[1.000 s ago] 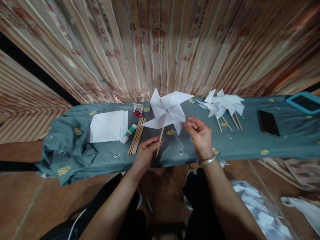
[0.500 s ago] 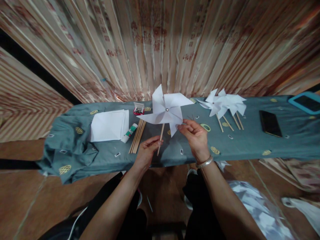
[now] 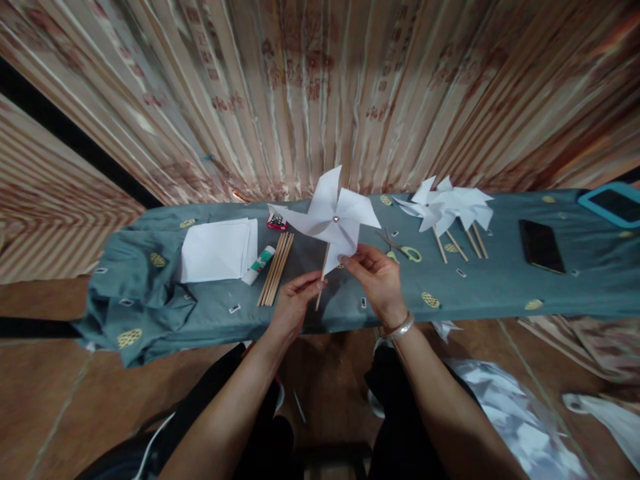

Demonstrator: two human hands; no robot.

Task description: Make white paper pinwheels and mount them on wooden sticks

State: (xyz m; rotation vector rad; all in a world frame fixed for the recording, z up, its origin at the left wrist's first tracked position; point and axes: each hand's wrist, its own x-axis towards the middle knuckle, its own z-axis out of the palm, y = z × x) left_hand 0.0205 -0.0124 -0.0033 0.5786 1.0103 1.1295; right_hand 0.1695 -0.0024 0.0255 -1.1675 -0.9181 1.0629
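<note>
A white paper pinwheel (image 3: 336,219) with a shiny pin at its centre is held up over the middle of the table. My left hand (image 3: 295,303) is closed around its wooden stick (image 3: 325,267), below the blades. With thumb and fingers, my right hand (image 3: 380,280) pinches the lower blade of the pinwheel. Left of my left hand lies a bundle of several wooden sticks (image 3: 276,270), beside a glue stick (image 3: 259,265). Behind the left blade, a small red box of pins (image 3: 277,221) is partly covered. Scissors with green handles (image 3: 411,254) lie beyond my right hand.
A stack of white paper (image 3: 217,252) lies on the left of the cloth-covered table (image 3: 320,323). Several pinwheels (image 3: 450,208), a black phone (image 3: 541,247) and a blue-framed device (image 3: 613,204) are to the right. A plastic bag of white paper pieces (image 3: 520,420) is on the floor.
The pinwheel's blades have turned clockwise. My right hand has moved left and nearer the stick with the blade, uncovering the scissors. The left hand has stayed in place.
</note>
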